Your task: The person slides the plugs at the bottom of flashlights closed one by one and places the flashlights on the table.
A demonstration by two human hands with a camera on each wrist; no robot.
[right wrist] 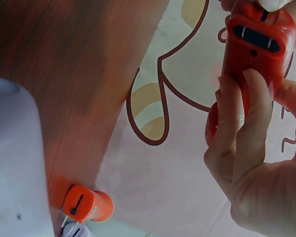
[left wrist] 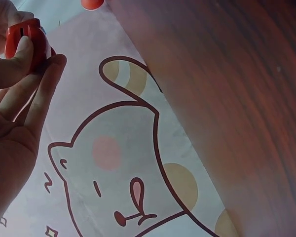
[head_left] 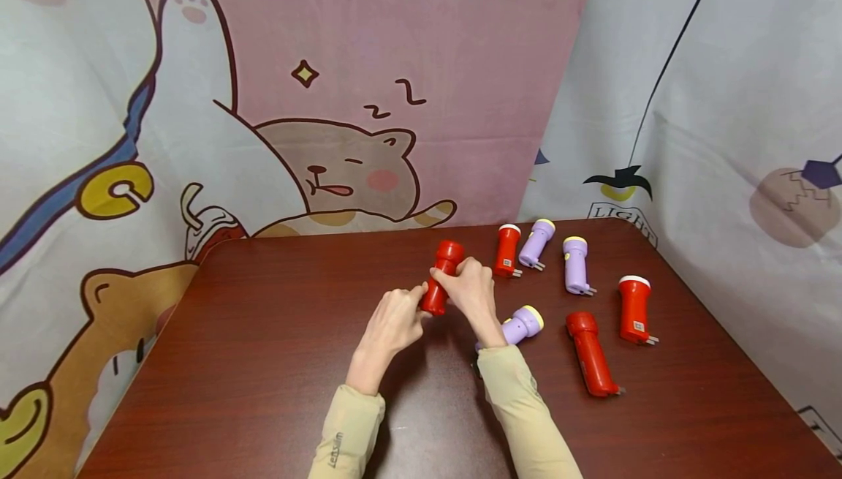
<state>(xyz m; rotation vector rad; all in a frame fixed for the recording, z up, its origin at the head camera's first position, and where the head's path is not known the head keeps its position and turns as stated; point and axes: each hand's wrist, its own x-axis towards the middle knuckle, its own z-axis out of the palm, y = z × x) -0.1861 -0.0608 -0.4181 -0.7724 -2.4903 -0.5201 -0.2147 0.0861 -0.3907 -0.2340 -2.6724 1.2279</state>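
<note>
Above the middle of the dark brown wooden table (head_left: 276, 333), your right hand (head_left: 472, 290) wraps its curled fingers round the body of a red plastic flashlight (head_left: 442, 274), and your left hand (head_left: 395, 322) pinches the flashlight's lower, plug end between thumb and fingertips. So both hands are clamped on the same flashlight, which is lifted off the table. Its long axis runs nearly upright, tilted slightly: the wide lamp head points up and away from you, the base down toward your left hand. The right wrist view shows that base with a dark slot and two folded metal prongs.

Just right of your right forearm a purple flashlight with a yellow rim (head_left: 522, 324) lies on the table, the nearest loose one. Further right lie a red flashlight (head_left: 591, 353) and a red flashlight with a white rim (head_left: 634, 308); behind those, near the back edge, lie another red one (head_left: 507, 249) and two more purple ones (head_left: 536, 243) (head_left: 575, 265). A cartoon cat cloth (head_left: 342, 164) hangs behind the table.
</note>
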